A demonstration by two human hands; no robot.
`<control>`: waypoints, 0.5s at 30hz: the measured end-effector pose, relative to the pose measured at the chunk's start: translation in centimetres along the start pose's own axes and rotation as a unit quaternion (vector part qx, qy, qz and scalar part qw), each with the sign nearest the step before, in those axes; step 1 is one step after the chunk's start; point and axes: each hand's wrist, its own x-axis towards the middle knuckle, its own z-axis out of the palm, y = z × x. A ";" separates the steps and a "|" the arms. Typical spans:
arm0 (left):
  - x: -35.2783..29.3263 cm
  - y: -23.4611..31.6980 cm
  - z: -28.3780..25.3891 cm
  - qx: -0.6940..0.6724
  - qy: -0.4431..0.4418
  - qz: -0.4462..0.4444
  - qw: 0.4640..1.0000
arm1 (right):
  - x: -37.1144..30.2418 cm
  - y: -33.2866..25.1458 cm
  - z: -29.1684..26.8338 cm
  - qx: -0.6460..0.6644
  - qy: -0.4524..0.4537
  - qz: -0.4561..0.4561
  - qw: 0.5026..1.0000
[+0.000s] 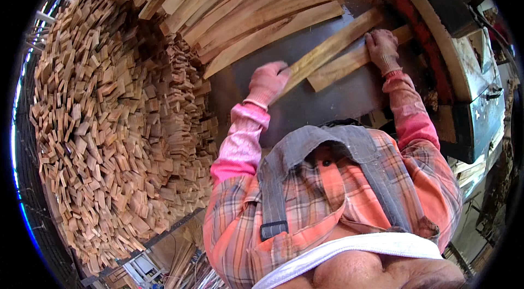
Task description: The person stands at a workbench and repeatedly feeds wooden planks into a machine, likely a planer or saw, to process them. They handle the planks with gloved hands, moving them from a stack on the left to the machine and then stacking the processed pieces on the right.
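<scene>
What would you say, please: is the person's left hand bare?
No, a pink glove covers the left hand down to the wrist.

Left hand (267, 78): gloved, curled; left forearm (238, 144) extended forward. Right hand (383, 48): gloved, curled, positioned farther forward; right forearm (410, 111) well apart.

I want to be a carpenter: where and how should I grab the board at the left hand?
The board is probably best gripped by its near end, from the person's left, thumb and fingers across its width. It's long, narrow and flat and slants away rightward, so that end, beside the left hand, lies closest.
</scene>
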 end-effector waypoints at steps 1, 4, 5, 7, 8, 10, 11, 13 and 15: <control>0.2 0.3 0.5 0.050 0.047 0.041 0.997 | 0.5 0.3 0.5 0.013 0.015 -0.002 1.000; -0.5 1.3 0.3 0.120 0.054 0.059 0.990 | -0.5 1.4 0.9 0.027 0.002 -0.015 1.000; -1.3 0.7 0.0 0.137 0.066 0.101 0.983 | -1.9 2.6 0.7 0.034 0.007 -0.031 0.999; -3.7 -0.2 0.8 0.170 0.082 0.128 0.974 | -2.7 4.4 0.5 0.034 0.018 -0.040 0.998; -4.6 -0.4 0.9 0.182 0.078 0.142 0.970 | -2.8 5.2 0.4 0.029 0.024 -0.036 0.999; -4.9 -0.6 1.4 0.157 0.060 0.170 0.971 | -3.2 6.8 0.2 0.012 0.037 -0.022 0.999; -5.0 -0.8 1.6 0.144 0.050 0.187 0.970 | -3.0 7.1 0.7 0.003 0.041 -0.016 0.999; -4.5 -0.7 1.8 0.144 0.040 0.174 0.973 | -2.5 7.8 -0.1 -0.086 0.011 0.021 0.996; -3.3 -0.3 2.7 0.137 0.030 0.172 0.975 | -2.9 8.1 -0.4 -0.040 0.041 0.054 0.997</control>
